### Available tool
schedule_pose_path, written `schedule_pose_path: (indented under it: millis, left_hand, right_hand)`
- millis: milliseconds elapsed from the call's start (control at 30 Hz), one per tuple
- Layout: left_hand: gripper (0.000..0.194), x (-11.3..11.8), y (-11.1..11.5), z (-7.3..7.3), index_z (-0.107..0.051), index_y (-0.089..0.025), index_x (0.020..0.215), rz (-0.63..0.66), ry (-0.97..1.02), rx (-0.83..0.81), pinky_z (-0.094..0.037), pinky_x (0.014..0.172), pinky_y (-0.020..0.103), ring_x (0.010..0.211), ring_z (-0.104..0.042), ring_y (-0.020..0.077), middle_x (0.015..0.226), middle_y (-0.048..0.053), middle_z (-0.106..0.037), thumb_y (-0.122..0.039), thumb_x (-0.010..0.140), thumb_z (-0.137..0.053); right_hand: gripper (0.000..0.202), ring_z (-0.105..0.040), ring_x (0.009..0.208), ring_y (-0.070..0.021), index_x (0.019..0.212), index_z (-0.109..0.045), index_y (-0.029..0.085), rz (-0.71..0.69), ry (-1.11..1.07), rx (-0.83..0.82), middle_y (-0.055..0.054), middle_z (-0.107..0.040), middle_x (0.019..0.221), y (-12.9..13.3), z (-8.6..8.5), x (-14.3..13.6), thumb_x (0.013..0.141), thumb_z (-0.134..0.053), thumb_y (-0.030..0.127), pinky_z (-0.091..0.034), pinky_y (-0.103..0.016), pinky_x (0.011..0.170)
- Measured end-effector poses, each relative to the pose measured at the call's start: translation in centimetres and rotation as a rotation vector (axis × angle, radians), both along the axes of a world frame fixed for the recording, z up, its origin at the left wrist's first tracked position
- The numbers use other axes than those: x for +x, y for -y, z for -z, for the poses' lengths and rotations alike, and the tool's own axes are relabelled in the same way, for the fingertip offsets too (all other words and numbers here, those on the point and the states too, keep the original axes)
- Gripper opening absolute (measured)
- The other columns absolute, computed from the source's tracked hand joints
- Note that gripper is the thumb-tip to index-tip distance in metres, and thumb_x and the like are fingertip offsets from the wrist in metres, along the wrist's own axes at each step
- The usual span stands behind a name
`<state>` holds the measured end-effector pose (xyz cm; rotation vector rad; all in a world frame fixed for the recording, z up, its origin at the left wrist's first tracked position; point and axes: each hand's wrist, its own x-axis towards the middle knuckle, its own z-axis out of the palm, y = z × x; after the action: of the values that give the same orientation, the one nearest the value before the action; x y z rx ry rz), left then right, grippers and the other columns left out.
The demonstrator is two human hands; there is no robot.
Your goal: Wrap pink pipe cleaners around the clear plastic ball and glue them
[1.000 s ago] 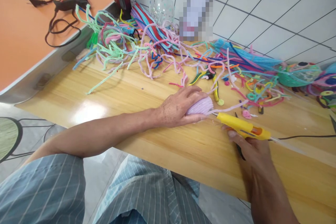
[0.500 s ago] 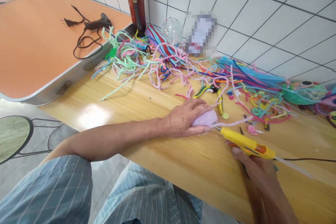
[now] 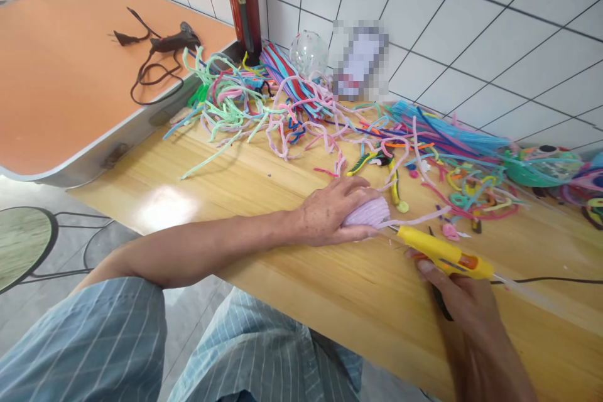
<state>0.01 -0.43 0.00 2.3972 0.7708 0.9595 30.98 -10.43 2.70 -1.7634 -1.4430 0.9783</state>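
Note:
My left hand [image 3: 332, 210] is wrapped round a rounded lilac piece that looks wound from pipe cleaner [image 3: 368, 212], low over the wooden table. A loose pale lilac end [image 3: 421, 218] sticks out from it to the right. My right hand [image 3: 455, 295] grips a yellow hot glue gun [image 3: 438, 251] by its handle. The metal nozzle points left and meets the lilac piece near my left thumb; whether it touches cannot be made out. A clear glue stick [image 3: 522, 291] juts from the gun's back. Yellow-and-black pliers [image 3: 396, 182] lie just beyond the left hand.
Loose pipe cleaners [image 3: 235, 107] tangle along the back of the wooden table [image 3: 226, 195]. A red thermos [image 3: 242, 6], a clear ball [image 3: 308, 53] and a blurred-out phone [image 3: 360, 63] stand by the tiled wall. A black corded device [image 3: 172, 43] lies on the orange table. The gun's cord [image 3: 556, 279] runs right.
The glue gun and my right hand have shifted very slightly, with the gun's back end a little higher. My left hand keeps its hold on the lilac piece.

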Motion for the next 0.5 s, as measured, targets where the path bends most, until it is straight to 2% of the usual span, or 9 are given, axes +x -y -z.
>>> schedule_pose_path:
  millis: [133, 233, 300, 400, 500]
  left_hand:
    - [0.067, -0.1, -0.2, 0.2, -0.052, -0.018, 0.151, 0.004, 0.037, -0.009, -0.056, 0.117, 0.058, 0.144, -0.059, 0.0353, 0.151, 0.023, -0.058, -0.064, 0.102, -0.058]
    - [0.062, -0.3, -0.2, 0.4, -0.053, -0.018, 0.15, 0.015, 0.065, -0.016, -0.053, 0.12, 0.058, 0.144, -0.059, 0.0343, 0.149, 0.023, -0.06, -0.057, 0.102, -0.061]
    - [0.06, -0.4, -0.2, 0.5, -0.052, -0.019, 0.15, 0.003, 0.083, -0.036, -0.053, 0.12, 0.057, 0.144, -0.059, 0.0339, 0.149, 0.021, -0.06, -0.054, 0.102, -0.062]
    - [0.058, -0.5, -0.2, 0.7, -0.051, -0.019, 0.15, -0.002, 0.112, -0.038, -0.052, 0.122, 0.053, 0.143, -0.059, 0.0319, 0.149, 0.02, -0.059, -0.05, 0.103, -0.062]
    - [0.058, -0.5, -0.2, 0.8, -0.052, -0.019, 0.15, 0.009, 0.12, -0.061, -0.051, 0.122, 0.054, 0.143, -0.058, 0.032, 0.149, 0.02, -0.059, -0.048, 0.102, -0.064]
  right_hand:
    - [0.025, -0.069, 0.068, -0.0235, 0.083, -0.082, 0.029, 0.166, -0.042, 0.063, -0.006, -0.08, 0.084, -0.1, -1.6, 1.2, 0.073, -0.087, 0.051, -0.061, -0.037, 0.062]
    - [0.028, -0.064, 0.07, -0.0207, 0.088, -0.079, 0.027, 0.373, -0.045, 0.191, -0.008, -0.079, 0.094, -0.9, -2.8, 3.9, 0.074, -0.084, 0.051, -0.054, -0.035, 0.064]
    - [0.034, -0.062, 0.07, -0.019, 0.085, -0.077, 0.022, 0.513, 0.044, 0.206, -0.009, -0.077, 0.088, -1.6, -3.1, 6.6, 0.075, -0.081, 0.055, -0.046, -0.032, 0.06]
    - [0.035, -0.055, 0.061, -0.0166, 0.075, -0.071, 0.021, 0.651, 0.195, 0.209, -0.005, -0.067, 0.069, -2.0, -2.6, 11.0, 0.07, -0.079, 0.055, -0.04, -0.032, 0.056]
    - [0.035, -0.047, 0.054, -0.0166, 0.065, -0.059, 0.026, 0.657, 0.28, 0.206, 0.001, -0.054, 0.053, -1.6, -1.2, 14.5, 0.075, -0.075, 0.055, -0.035, -0.035, 0.052]
